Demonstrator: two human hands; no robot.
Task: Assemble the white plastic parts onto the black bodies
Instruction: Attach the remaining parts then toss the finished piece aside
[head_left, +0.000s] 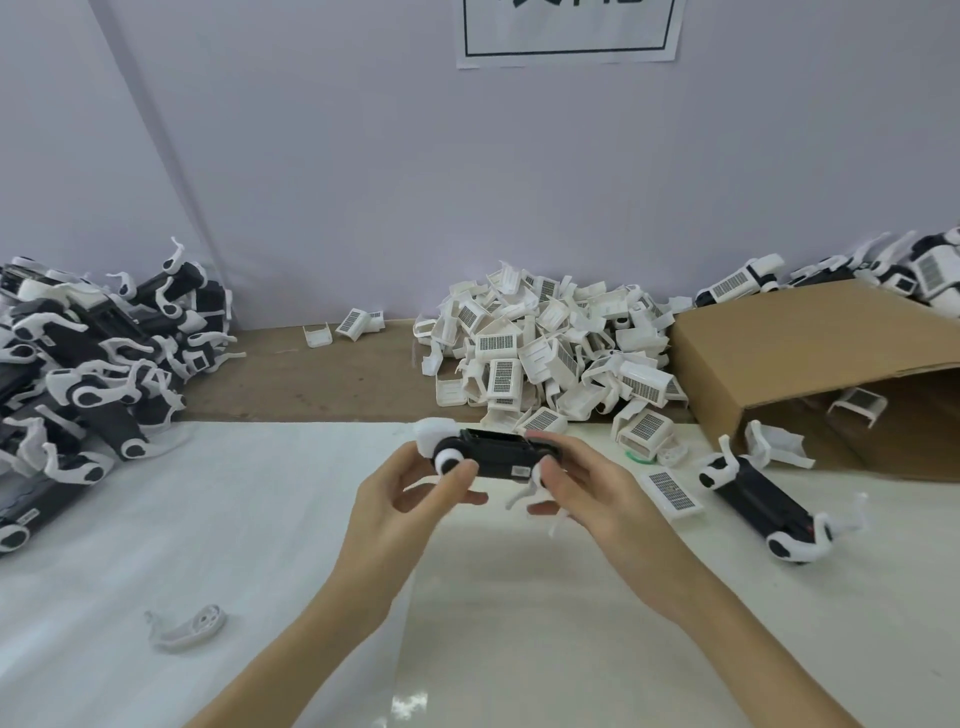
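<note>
While both hands hold it clear of the white sheet-covered tabletop (260, 519), the long black plastic body with a white rounded cap at one end (493, 452) sits level between them, roughly centred in the view and just in front of the heap of white plastic vented covers (545, 343). It looks light and rigid, a moulded shell that one hand could carry, so weight is no worry. The thin white curved clips that hang below it near the right hand are the weak point: slender, probably springy, and likely to bend or snap if squeezed. The safer hold, I judge, is on the solid black flanks or the rounded white end, not on those prongs. Smooth plastic may slip under a loose pinch, so opposing pressure from both ends makes sense.

The left hand (410, 493) pinches the body's left end, thumb on the round white boss, fingers curled beneath. The right hand (576, 478) grips the right end, fingers wrapped over the top edge and thumb below, near the dangling clips. Both forearms reach in from the bottom of the view, converging on the part, wrists slightly raised.

A similar black body with white end pieces (753, 499) lies on the table to the right, beside an open brown cardboard box (779, 353).
</note>
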